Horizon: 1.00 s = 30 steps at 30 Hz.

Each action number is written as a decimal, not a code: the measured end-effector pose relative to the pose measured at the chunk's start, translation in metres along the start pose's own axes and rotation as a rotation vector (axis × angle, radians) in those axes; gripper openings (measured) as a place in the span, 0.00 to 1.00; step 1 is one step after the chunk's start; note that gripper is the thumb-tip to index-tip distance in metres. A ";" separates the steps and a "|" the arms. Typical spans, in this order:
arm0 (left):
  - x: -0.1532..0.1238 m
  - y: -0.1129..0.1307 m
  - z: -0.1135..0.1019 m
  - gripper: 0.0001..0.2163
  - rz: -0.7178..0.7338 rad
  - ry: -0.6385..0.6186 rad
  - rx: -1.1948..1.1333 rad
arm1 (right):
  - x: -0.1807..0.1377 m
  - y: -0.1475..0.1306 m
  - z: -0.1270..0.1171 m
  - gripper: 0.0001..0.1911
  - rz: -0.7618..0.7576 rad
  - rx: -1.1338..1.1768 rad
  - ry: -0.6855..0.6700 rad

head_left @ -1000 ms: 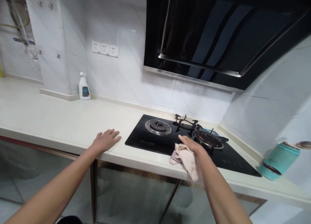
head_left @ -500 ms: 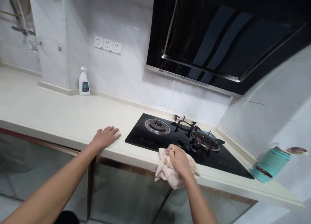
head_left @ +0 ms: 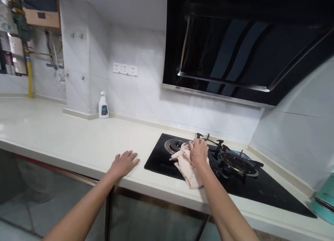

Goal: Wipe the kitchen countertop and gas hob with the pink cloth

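Observation:
My right hand is closed on a pale pink cloth, which lies bunched over the middle of the black gas stove. The cloth partly covers the left burner and drapes toward the stove's front edge. Just left of the stove, my left hand rests flat on the cream countertop with its fingers spread, holding nothing. To the right of the cloth, the other burner has a dark pan support lying around and behind it.
A white spray bottle stands against the wall below the sockets. The black range hood overhangs the stove. At the right edge sits a teal container, cut off by the frame.
My right hand has moved the cloth from the stove's front edge back toward the left burner. My left hand stays flat on the countertop. The camera view has shifted up.

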<state>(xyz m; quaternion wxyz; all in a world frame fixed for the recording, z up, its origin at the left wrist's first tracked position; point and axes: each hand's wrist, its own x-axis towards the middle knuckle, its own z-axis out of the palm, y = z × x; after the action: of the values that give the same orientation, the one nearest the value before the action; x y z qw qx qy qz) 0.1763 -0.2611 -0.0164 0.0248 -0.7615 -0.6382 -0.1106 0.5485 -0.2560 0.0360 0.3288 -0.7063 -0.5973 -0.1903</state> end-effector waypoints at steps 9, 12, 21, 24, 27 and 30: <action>0.000 0.000 0.002 0.23 0.006 0.004 -0.023 | -0.039 0.012 0.016 0.32 -0.086 -0.085 -0.456; 0.002 -0.001 0.003 0.23 0.020 0.000 -0.018 | -0.042 0.003 0.008 0.39 -0.064 -0.067 -0.541; 0.003 -0.004 0.002 0.20 0.052 0.006 0.003 | -0.109 -0.110 -0.011 0.36 -0.475 0.204 -0.625; 0.000 -0.005 0.001 0.19 0.077 0.009 0.030 | -0.116 -0.122 -0.008 0.32 -0.595 0.326 -0.585; 0.001 -0.006 -0.001 0.20 0.053 0.014 0.049 | -0.112 -0.099 -0.008 0.30 -0.568 0.367 -0.532; 0.003 -0.007 -0.002 0.23 0.018 0.011 0.047 | -0.110 -0.047 -0.018 0.27 -0.458 0.328 -0.453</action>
<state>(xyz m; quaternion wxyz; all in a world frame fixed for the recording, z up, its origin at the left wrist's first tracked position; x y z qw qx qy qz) 0.1694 -0.2574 -0.0141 0.0474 -0.7656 -0.6338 -0.0995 0.4816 -0.3440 -0.0130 0.2461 -0.5163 -0.8203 0.0006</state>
